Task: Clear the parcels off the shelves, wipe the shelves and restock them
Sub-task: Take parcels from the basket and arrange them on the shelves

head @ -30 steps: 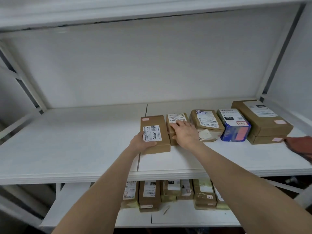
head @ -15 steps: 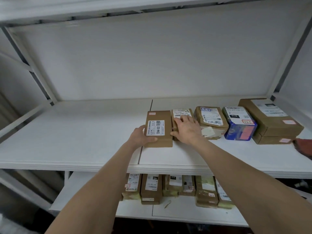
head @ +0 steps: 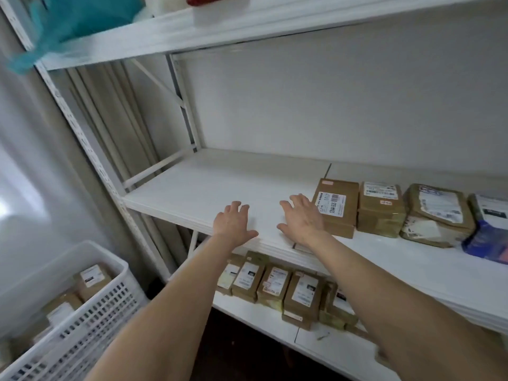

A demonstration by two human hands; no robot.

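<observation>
Roughly mid-restock, by my read. Both hands hold nothing: left hand [head: 233,224] and right hand [head: 301,218] hover with fingers spread and relaxed over the front edge of the middle shelf [head: 206,185]. The right hand is just beside the leftmost brown parcel [head: 336,213]; can't tell if it touches.

Looks done:
- lower shelf [head: 261,317] carries a packed row of parcels [head: 275,284], labels up
- right half of the middle shelf has a row: the brown parcel, a second brown box [head: 380,209] next to it, a crumpled taped parcel [head: 437,215], and a blue package [head: 489,229] cut off at the frame edge

Looks left:
- left half of the middle shelf has no parcels on it
- white basket [head: 90,320] at lower left has labelled parcels [head: 92,277] in it, so there is stock to bring over

Unknowns: wiping. The boards look clean white, but no cloth is in view, so I can't confirm. Top shelf [head: 247,26] holds a teal bag [head: 82,17], blurred; whether it is part of the job I can't say.

Next move is probably a reach down-left into the basket.
</observation>
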